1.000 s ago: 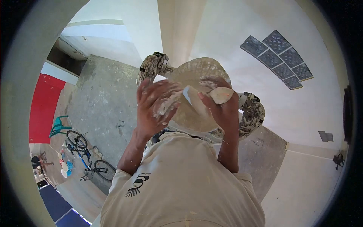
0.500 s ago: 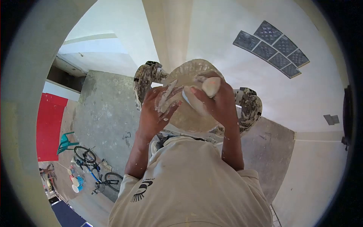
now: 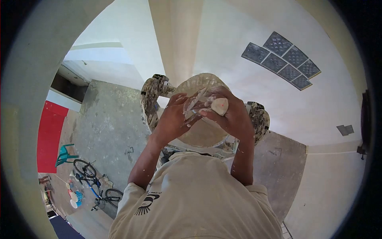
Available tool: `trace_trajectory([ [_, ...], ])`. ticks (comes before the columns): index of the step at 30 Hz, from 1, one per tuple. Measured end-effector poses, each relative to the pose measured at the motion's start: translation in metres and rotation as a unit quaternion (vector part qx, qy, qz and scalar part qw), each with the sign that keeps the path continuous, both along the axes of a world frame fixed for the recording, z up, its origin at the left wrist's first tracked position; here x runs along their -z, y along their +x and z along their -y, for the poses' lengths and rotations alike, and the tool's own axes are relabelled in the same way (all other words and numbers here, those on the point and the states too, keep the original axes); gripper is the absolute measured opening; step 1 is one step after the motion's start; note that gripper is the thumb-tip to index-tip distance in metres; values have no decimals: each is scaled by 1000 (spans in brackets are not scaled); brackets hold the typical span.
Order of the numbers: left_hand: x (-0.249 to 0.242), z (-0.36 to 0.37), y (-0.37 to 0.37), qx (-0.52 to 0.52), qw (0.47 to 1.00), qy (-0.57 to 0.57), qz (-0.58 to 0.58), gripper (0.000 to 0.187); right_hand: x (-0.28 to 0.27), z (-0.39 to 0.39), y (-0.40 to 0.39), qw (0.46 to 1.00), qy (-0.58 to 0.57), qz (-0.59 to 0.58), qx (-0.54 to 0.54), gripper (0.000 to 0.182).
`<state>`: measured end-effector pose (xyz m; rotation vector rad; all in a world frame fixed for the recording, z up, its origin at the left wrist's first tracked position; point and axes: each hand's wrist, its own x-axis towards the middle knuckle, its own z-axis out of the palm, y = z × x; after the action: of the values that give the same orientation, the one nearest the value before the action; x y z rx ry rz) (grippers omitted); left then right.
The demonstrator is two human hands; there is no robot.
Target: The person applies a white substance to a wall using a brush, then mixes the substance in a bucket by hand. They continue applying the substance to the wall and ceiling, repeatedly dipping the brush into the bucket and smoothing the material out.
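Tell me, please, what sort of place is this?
Probably a room where building or finishing work is done: the floor is bare and stained, and the left hand and right hand are smeared with something pale, perhaps plaster.

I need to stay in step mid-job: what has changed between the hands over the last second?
The left hand moved rightward, closing the visible gap to the right hand; whether they touch is unclear. The pale tool in the right hand turned, its end now seen more end-on. Nothing was visibly let go. Unchanged: the right hand's grip on the tool, and the tan disc below.
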<state>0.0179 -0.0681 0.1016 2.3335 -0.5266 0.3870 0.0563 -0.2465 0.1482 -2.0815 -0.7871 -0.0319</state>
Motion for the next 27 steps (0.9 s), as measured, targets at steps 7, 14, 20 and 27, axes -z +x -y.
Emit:
trace_trajectory([
  [7, -5, 4, 1, -13, 999, -32, 2, 45, 2, 1, 7, 998, 11, 67, -6, 35],
  [14, 5, 14, 6, 14, 977, -198, -73, 58, -4, 0, 6, 993, 52, 107, -18, 33],
  [20, 2, 20, 6, 9, 992, -121, 17, 87, -4, -1, -1, 994, 22, 89, 65, 37],
  [27, 5, 31, 4, -44, 979, -200, -19, 51, -7, 8, -16, 981, 94, 116, 126, 23],
])
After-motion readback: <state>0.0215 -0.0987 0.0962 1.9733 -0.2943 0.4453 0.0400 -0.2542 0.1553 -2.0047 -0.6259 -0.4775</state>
